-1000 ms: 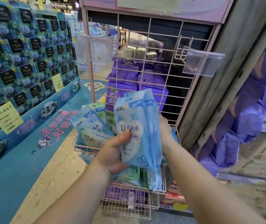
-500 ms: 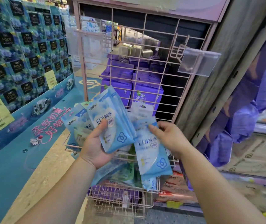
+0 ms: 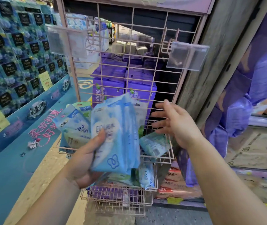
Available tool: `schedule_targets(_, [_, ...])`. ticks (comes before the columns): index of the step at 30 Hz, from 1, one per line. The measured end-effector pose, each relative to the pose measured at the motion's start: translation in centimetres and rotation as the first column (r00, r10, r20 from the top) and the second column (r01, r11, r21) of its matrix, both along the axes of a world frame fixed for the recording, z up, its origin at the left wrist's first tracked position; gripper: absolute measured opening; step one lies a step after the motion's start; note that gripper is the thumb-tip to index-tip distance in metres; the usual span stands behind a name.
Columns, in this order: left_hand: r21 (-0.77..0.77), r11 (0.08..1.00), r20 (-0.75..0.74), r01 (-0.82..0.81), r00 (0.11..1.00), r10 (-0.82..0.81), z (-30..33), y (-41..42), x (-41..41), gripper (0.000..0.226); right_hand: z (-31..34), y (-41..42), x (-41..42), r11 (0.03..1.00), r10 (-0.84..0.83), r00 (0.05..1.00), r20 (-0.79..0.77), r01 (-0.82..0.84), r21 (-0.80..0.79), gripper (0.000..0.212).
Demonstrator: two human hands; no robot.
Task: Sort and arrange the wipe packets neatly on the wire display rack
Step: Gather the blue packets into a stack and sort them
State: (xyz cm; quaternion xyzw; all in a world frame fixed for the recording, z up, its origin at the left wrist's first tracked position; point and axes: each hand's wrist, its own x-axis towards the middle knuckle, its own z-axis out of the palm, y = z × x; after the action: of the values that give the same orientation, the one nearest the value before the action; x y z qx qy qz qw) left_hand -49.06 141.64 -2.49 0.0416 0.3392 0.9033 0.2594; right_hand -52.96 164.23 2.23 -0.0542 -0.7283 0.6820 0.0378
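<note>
My left hand (image 3: 87,158) grips a stack of light blue wipe packets (image 3: 115,137), held upright in front of the pink wire display rack (image 3: 145,46). My right hand (image 3: 176,124) hovers to the right of the stack, fingers spread and holding nothing. More blue packets (image 3: 72,127) stand in the rack's basket on the left. A greenish packet (image 3: 153,144) lies tilted in the basket under my right hand. Another blue packet (image 3: 146,176) sits in the lower basket.
Purple wipe packs (image 3: 108,88) are stacked behind the rack's grid. Two clear plastic label holders (image 3: 187,56) stick out from the rack. A blue product display (image 3: 16,54) lines the left side. A wooden pillar (image 3: 210,62) and purple bags (image 3: 236,119) stand at right.
My right hand has let go of its packet and opened, moving up and right. The packets are now gathered in my left hand as one stack.
</note>
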Motion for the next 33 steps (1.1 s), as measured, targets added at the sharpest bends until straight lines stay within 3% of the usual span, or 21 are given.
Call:
schedule_targets(2, [-0.033,0.998,-0.008,-0.057,0.998,0.057,-0.3,-1.2,0.1,0.067,-1.0,1.6,-0.3,0.929,-0.099,0.995,0.024,0.083,0.361,0.018])
schedule_targets(4, [-0.108,0.991,-0.033,-0.073,0.997,0.070,-0.8,-2.0,0.4,0.066,-2.5,1.4,-0.2,0.636,-0.047,0.994,0.102,-0.049,0.770,0.027])
schedule_targets(5, [-0.137,0.987,-0.043,-0.081,0.996,0.076,-1.2,-2.3,0.6,0.064,-3.3,0.6,0.1,0.477,-0.015,0.983,0.183,-0.154,0.865,0.044])
schedule_targets(6, [-0.150,0.983,-0.047,-0.102,0.994,0.096,-1.4,-2.5,0.8,0.060,-3.6,-0.5,0.4,0.384,0.003,0.963,0.270,-0.250,0.889,0.062])
schedule_targets(8, [-0.148,0.980,-0.047,-0.135,0.990,0.130,-1.5,-2.5,1.2,0.048,-4.2,-2.5,0.2,0.356,-0.009,0.919,0.395,-0.366,0.860,0.092])
schedule_targets(10, [-0.135,0.979,-0.035,-0.156,0.988,0.152,-1.4,-2.7,1.5,0.038,-4.9,-3.6,-0.6,0.318,-0.061,0.900,0.433,-0.393,0.863,0.097])
schedule_targets(11, [-0.126,0.978,-0.031,-0.169,0.986,0.166,-1.4,-2.9,1.6,0.032,-5.1,-3.8,-1.0,0.300,-0.085,0.904,0.418,-0.377,0.876,0.086])
schedule_targets(12, [-0.117,0.977,-0.029,-0.176,0.984,0.174,-1.2,-3.3,1.7,0.032,-5.2,-3.9,-1.2,0.295,-0.103,0.920,0.378,-0.335,0.895,0.066])
schedule_targets(14, [-0.102,0.975,-0.028,-0.198,0.980,0.196,-1.2,-4.4,1.8,0.058,-4.3,-3.6,-0.9,0.335,-0.129,0.967,0.219,-0.165,0.928,0.027])
schedule_targets(18, [-0.107,0.954,0.016,-0.281,0.959,0.284,-1.9,-7.1,1.8,0.073,0.4,-1.3,0.2,0.485,-0.176,0.975,-0.136,0.207,0.849,0.027])
schedule_targets(19, [-0.103,0.946,0.012,-0.306,0.951,0.309,-2.1,-7.8,1.7,0.073,1.6,-0.8,0.8,0.581,-0.180,0.965,-0.192,0.262,0.770,0.025])
schedule_targets(20, [-0.098,0.937,0.009,-0.334,0.942,0.337,-2.2,-8.4,1.6,0.072,2.4,-0.4,1.5,0.737,-0.162,0.963,-0.215,0.263,0.623,0.021])
schedule_targets(21, [-0.080,0.931,0.004,-0.357,0.934,0.358,-2.3,-8.9,1.6,0.071,3.0,-0.4,2.3,0.898,-0.110,0.972,-0.210,0.187,0.399,0.017])
schedule_targets(22, [-0.067,0.925,0.008,-0.375,0.926,0.376,-2.2,-9.4,1.6,0.070,3.5,-0.7,3.0,0.983,-0.050,0.977,-0.209,0.084,0.160,0.017])
schedule_targets(23, [-0.050,0.920,0.010,-0.389,0.921,0.390,-2.3,-9.9,1.7,0.070,3.6,-1.1,3.4,1.000,0.006,0.973,-0.229,-0.007,-0.002,0.019])
schedule_targets(25, [-0.032,0.915,0.021,-0.402,0.915,0.403,-2.4,-10.8,1.9,0.070,3.0,-2.4,3.2,0.992,0.064,0.963,-0.263,-0.091,-0.092,0.023])
schedule_targets(27, [-0.034,0.912,0.027,-0.408,0.912,0.409,-2.6,-11.4,1.9,0.070,1.2,-4.4,2.0,0.998,0.054,0.961,-0.270,-0.060,-0.011,0.025])
schedule_targets(29, [-0.038,0.909,0.037,-0.416,0.908,0.417,-3.1,-12.0,1.8,0.071,-1.3,-7.0,0.9,0.977,0.078,0.971,-0.226,-0.030,0.211,0.023])
schedule_targets(33, [-0.057,0.906,0.035,-0.420,0.906,0.422,-3.8,-13.3,1.9,0.070,-4.1,-8.6,-0.8,0.764,0.040,0.998,-0.051,0.002,0.645,0.019])
